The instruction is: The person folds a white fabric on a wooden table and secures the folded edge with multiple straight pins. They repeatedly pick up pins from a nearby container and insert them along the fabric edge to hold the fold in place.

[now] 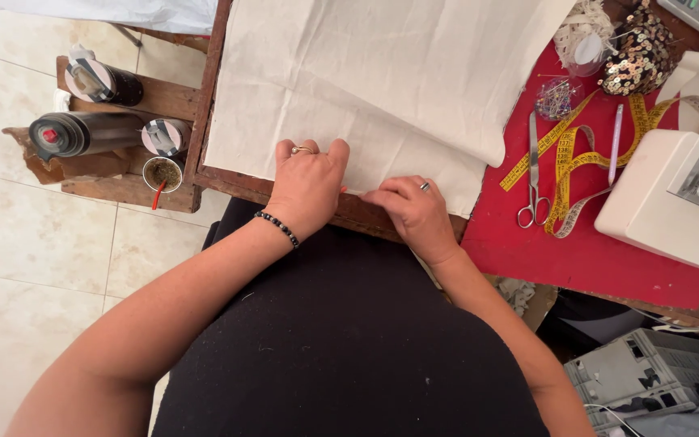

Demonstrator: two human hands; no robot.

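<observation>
A large folded piece of cream cloth (382, 81) lies across a wooden table (228, 180). My left hand (309, 182) rests flat on the cloth's near edge, fingers together, with a ring and a black bead bracelet. My right hand (414, 209) lies just beside it on the same edge, fingers curled down and pinching the hem against the table's front edge.
A red cloth (544, 251) to the right holds scissors (534, 182), a yellow tape measure (564, 162), a pen (615, 142), a pin jar (556, 99), sequins (641, 53) and a white sewing machine (673, 198). Left, a wooden shelf (123, 186) carries a flask (82, 133) and cups.
</observation>
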